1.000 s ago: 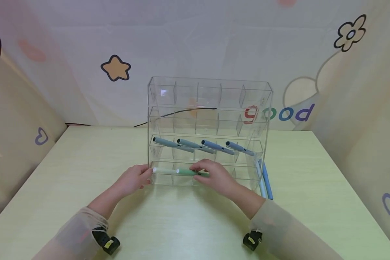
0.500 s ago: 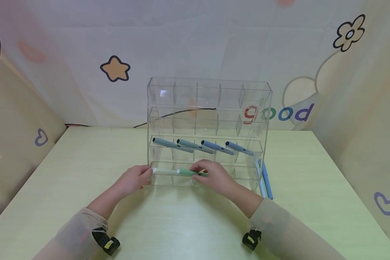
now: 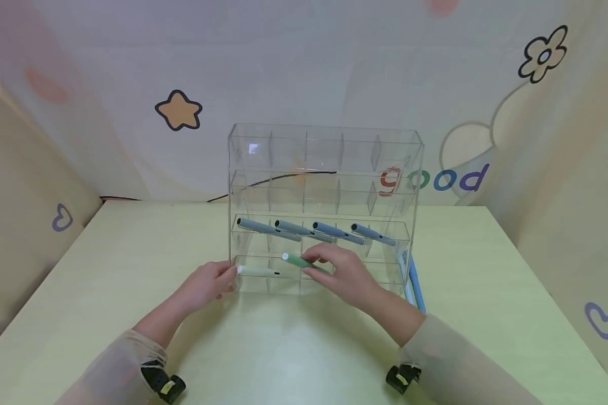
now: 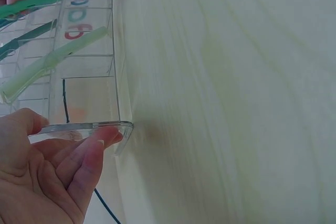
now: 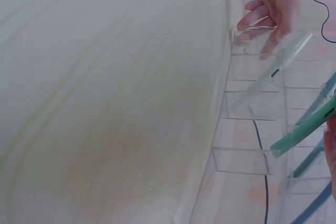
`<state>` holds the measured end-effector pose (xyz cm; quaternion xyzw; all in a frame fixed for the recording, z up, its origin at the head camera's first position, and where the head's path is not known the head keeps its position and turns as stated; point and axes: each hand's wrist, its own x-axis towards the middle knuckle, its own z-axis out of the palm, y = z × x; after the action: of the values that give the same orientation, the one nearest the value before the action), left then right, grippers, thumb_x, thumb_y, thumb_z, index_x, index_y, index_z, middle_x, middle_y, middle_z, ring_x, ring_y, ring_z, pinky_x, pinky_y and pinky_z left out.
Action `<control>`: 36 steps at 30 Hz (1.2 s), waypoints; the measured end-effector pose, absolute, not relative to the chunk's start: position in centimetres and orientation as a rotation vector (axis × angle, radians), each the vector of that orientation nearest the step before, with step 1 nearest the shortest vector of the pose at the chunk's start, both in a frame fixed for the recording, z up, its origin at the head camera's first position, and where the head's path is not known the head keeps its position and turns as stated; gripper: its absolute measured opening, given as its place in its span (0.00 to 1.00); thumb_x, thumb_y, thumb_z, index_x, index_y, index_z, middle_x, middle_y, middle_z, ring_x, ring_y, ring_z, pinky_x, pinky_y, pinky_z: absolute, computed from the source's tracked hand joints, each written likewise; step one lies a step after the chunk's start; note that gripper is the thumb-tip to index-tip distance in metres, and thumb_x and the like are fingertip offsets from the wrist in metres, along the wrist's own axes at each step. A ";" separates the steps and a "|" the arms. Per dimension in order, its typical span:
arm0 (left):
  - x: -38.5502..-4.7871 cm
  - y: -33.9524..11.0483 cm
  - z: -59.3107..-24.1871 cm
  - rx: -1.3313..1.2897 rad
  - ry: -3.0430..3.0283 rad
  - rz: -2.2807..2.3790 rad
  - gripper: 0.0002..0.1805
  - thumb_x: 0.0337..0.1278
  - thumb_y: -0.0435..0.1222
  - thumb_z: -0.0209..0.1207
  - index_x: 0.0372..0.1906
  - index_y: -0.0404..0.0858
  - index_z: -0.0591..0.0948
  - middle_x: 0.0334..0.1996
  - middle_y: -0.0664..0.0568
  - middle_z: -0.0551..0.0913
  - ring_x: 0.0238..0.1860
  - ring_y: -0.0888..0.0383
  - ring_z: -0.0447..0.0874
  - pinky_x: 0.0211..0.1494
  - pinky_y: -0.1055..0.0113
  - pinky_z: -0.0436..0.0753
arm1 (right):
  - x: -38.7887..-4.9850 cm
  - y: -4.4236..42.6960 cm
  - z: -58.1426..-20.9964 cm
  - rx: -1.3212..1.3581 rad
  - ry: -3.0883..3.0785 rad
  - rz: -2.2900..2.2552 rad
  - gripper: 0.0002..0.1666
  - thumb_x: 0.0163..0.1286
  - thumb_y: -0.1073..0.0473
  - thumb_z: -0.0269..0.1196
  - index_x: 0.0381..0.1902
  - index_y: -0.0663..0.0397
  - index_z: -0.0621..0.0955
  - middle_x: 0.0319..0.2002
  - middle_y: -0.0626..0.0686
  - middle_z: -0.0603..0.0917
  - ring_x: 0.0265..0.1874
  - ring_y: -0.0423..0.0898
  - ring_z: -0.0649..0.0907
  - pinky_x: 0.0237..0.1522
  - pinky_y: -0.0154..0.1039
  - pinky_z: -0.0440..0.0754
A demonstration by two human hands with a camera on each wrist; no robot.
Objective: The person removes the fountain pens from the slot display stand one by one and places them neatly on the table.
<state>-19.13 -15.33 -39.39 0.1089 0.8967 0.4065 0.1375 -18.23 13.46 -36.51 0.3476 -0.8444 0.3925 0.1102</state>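
Note:
A clear acrylic pen rack (image 3: 270,151) with stepped, divided tiers stands on the table. My left hand (image 3: 209,285) pinches its lower left side wall between thumb and fingers, plain in the left wrist view. In my right hand (image 3: 348,275) is a green pen (image 3: 295,260), pinched near its middle and tilted over the bottom tier; its lower end in the right wrist view (image 5: 296,139) stays near the rack's front. A pale green pen (image 3: 255,271) lies slanted in the bottom tier's leftmost compartment. Above, several blue pens (image 3: 268,228) lean in the third tier's compartments.
Two loose pens, one blue (image 3: 416,286) and one lighter blue (image 3: 408,289), lie on the table (image 3: 491,270) by the rack's right side. A printed curtain (image 3: 304,67) hangs behind and on both sides. The top two tiers hold no pens.
My right hand has lifted the green pen up from its bottom-tier compartment and slightly right. My left hand keeps its grip on the rack.

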 end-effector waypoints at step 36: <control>-19.2 -15.3 -39.2 0.326 2.586 1.153 0.22 0.69 0.41 0.43 0.56 0.28 0.74 0.52 0.31 0.76 0.41 0.48 0.84 0.34 0.62 0.78 | -14.0 25.0 -33.9 0.340 -2.664 1.451 0.16 0.65 0.64 0.60 0.50 0.63 0.76 0.43 0.57 0.81 0.39 0.38 0.80 0.42 0.27 0.76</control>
<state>-19.17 -15.27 -39.18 0.1131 0.8977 0.4003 0.1449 -14.01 24.96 -33.90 0.1112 -0.8719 0.4748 0.0446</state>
